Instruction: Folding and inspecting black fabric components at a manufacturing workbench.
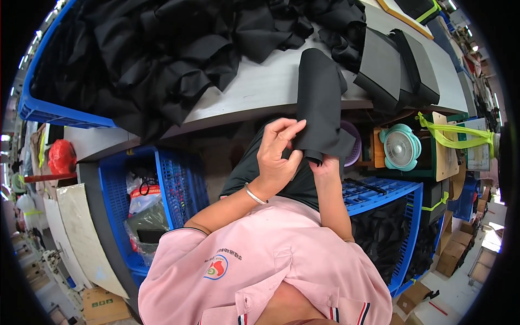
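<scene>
A black fabric piece [318, 100], bent into a tube-like shape, stretches from my hands over the table's near edge. At its lower left edge is my left hand [277, 154], with a bangle on the wrist. Its fingers are curled, and the fingertips and thumb meet the cloth. My right hand [325, 166] grips the lower end from beneath; the folds hide most of its fingers. Beyond, a large heap of black fabric pieces [162, 54] spreads across the grey-white table [254, 86]. Flat stacked black pieces [382, 59] lie right of the held piece.
A blue crate [162, 187] with bagged items stands at my left. To my right is another blue crate [414, 227] full of black cloth. A teal fan [401, 146] and a purple basket [353, 143] sit below the table edge. A blue tray edge [65, 116] borders the heap.
</scene>
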A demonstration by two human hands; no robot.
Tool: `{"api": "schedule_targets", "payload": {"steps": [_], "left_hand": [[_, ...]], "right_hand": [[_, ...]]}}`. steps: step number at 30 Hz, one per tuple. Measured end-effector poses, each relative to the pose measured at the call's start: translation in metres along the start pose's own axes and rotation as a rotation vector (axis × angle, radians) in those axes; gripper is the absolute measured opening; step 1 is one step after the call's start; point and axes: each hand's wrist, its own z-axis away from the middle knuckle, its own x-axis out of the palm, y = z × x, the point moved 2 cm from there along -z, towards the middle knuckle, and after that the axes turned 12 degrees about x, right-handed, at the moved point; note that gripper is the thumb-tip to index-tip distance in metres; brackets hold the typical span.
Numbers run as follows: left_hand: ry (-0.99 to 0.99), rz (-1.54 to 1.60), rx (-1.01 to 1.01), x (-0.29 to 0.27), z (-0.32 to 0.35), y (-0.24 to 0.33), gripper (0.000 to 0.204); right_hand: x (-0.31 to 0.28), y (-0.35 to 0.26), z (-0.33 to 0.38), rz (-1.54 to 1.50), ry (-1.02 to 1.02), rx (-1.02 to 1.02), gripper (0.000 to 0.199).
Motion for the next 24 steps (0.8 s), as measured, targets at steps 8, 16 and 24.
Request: {"api": "schedule_targets", "payload": {"steps": [8,16,24], "left_hand": [[-0.047,0.040,-0.093,0.001,0.000,0.001,0.059],[-0.016,0.061,-0.015,-0.001,-0.008,0.008,0.054],[-0.072,0.079,-0.022,0.004,-0.006,0.015,0.054]], "right_hand": [[-0.005,-0.003,0.002,0.077,-0.027,-0.004,0.044],[-0.006,-0.002,0.007,0.040,-0.060,0.038,0.047],[-0.004,-0.003,-0.005,0.046,-0.028,0.026,0.036]]}}
